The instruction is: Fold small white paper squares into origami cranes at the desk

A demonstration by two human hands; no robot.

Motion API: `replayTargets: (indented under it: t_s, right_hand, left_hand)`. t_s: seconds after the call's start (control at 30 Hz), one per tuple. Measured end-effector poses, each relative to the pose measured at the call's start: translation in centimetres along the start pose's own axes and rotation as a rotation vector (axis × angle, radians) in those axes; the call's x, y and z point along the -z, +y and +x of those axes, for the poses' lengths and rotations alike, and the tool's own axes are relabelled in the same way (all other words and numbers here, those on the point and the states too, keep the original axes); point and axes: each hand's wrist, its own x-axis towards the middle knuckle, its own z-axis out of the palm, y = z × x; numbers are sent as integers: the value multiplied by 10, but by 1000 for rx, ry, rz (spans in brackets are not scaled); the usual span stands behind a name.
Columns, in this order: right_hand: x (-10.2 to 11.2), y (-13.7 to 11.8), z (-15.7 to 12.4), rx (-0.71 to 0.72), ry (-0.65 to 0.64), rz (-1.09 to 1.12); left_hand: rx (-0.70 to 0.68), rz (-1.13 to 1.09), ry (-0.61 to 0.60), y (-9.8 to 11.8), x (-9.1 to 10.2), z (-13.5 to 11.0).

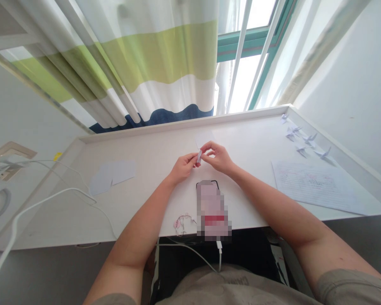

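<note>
Over the middle of the white desk, a small piece of folded white paper [199, 156] is held between my two hands. My left hand [184, 166] pinches it from the left, fingers and thumb closed on its lower part. From the right, the thumb and forefinger of my right hand [218, 157] close on its upper edge. Fingertips cover much of the paper, so its exact folded shape is hard to make out. Just behind the hands a flat white paper sheet [204, 138] lies on the desk.
Several folded paper cranes [309, 140] stand at the back right. A written sheet [314, 184] lies below them, and blank papers [112, 176] lie at left. A phone [212, 207] with a charging cable [220, 254] and a beaded strap [181, 222] rests near the front edge.
</note>
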Motion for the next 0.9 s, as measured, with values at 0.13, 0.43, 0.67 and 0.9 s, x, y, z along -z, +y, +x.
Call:
replayTargets:
  t_s: [0.13,0.43,0.67,0.9]
  right_hand:
    - [0,-2,0,13,14,-1]
    - [2,-7,-1,24,22,-30]
    - [1,-4,-1,35,53,-103]
    - [1,-2,0,42,4,-131]
  left_hand:
    - [-17,14,15,0,-1,0]
    - [-19,96,7,-9,2,0]
    - [-12,89,20,-9,2,0]
    - [-28,71,16,-11,2,2]
